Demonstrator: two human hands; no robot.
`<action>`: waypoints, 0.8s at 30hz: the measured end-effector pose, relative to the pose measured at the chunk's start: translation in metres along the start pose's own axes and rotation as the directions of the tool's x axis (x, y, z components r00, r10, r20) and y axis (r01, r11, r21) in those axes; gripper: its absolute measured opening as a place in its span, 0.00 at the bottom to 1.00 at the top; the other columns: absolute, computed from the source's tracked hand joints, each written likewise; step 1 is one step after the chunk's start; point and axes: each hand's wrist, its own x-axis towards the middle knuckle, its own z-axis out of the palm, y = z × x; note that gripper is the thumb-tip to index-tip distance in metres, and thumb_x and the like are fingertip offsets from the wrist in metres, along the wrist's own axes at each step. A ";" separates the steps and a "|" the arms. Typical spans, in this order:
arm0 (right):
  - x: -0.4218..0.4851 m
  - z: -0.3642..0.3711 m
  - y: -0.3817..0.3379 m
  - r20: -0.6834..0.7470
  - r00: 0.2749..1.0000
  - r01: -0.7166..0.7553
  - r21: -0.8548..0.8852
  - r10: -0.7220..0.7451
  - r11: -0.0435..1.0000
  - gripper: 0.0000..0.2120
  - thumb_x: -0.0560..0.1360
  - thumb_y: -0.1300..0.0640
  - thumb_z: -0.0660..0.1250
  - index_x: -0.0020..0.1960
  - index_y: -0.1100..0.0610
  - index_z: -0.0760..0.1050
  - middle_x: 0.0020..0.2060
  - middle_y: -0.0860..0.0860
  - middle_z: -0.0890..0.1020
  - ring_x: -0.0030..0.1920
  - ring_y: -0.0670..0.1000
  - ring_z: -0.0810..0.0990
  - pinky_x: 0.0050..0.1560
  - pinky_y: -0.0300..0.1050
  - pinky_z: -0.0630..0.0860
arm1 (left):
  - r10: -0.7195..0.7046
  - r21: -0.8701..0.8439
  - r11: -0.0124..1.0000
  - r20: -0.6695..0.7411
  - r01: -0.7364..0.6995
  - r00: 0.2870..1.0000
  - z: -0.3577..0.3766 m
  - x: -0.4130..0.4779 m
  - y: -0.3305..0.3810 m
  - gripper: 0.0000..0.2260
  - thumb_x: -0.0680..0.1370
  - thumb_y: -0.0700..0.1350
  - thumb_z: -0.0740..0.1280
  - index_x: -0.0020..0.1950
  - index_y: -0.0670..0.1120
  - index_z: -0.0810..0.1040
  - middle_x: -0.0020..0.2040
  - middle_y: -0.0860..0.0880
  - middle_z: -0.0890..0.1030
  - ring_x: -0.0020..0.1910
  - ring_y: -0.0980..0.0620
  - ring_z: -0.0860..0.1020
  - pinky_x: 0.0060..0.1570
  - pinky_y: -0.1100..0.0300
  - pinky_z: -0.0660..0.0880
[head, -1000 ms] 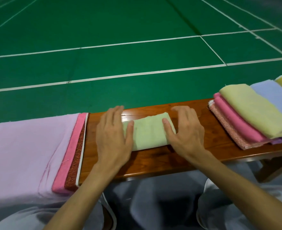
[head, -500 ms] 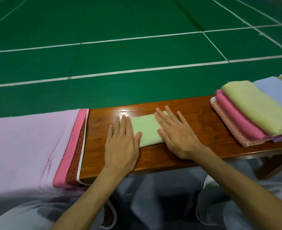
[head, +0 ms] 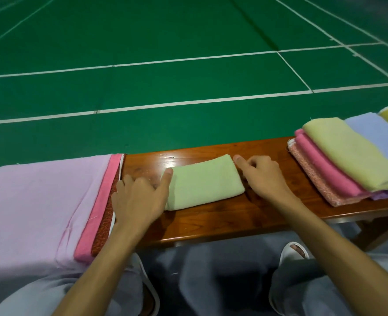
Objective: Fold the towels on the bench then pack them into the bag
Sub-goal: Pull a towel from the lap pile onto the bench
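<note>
A: Where does the single head view sit?
B: Above the person's lap, facing forward and down, close to the bench (head: 211, 222).
A: What does it cover?
B: Both forearms in the foreground, then the bench, then green court floor (head: 165, 37) beyond.

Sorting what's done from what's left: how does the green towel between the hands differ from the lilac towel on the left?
The green towel is folded into a small thick rectangle; the lilac towel lies spread wide. The green towel sits directly on the bench; the lilac towel tops a stack and drapes over the near edge. Both are plain, pale cloth.
</note>
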 end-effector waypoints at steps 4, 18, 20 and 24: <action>-0.004 0.008 -0.019 0.111 0.983 -0.132 -0.124 0.146 0.983 0.30 0.74 0.27 0.63 0.33 0.53 0.68 0.29 0.48 0.71 0.31 0.52 0.71 0.34 0.46 0.65 | 0.010 0.002 1.000 0.148 -0.011 0.989 0.007 0.005 0.019 0.40 0.67 0.83 0.55 0.49 0.48 0.81 0.46 0.48 0.82 0.47 0.44 0.80 0.45 0.51 0.79; -0.008 -0.011 -0.016 0.190 0.981 -0.159 0.689 0.036 0.707 0.23 0.75 0.65 0.74 0.65 0.57 0.70 0.56 0.59 0.84 0.51 0.54 0.85 0.43 0.47 0.82 | 0.077 -0.881 0.132 0.466 0.454 0.882 -0.004 0.010 0.054 0.20 0.74 0.36 0.73 0.66 0.42 0.76 0.60 0.43 0.83 0.59 0.44 0.82 0.43 0.54 0.83; -0.010 -0.018 -0.015 0.101 0.991 -0.007 0.701 -0.090 0.713 0.35 0.76 0.70 0.70 0.74 0.45 0.62 0.62 0.55 0.81 0.59 0.50 0.83 0.49 0.44 0.82 | 0.071 -0.928 0.042 0.372 0.369 0.926 0.001 0.009 0.064 0.21 0.76 0.36 0.72 0.68 0.44 0.73 0.63 0.43 0.82 0.59 0.44 0.82 0.39 0.56 0.83; -0.018 -0.051 -0.014 -0.110 0.937 0.338 0.518 -0.330 0.786 0.37 0.80 0.69 0.63 0.82 0.43 0.59 0.80 0.41 0.62 0.78 0.38 0.60 0.76 0.41 0.64 | 0.157 -0.976 -0.019 0.213 0.219 0.964 0.004 0.003 0.100 0.32 0.81 0.35 0.67 0.78 0.62 0.63 0.62 0.50 0.84 0.54 0.46 0.84 0.39 0.50 0.84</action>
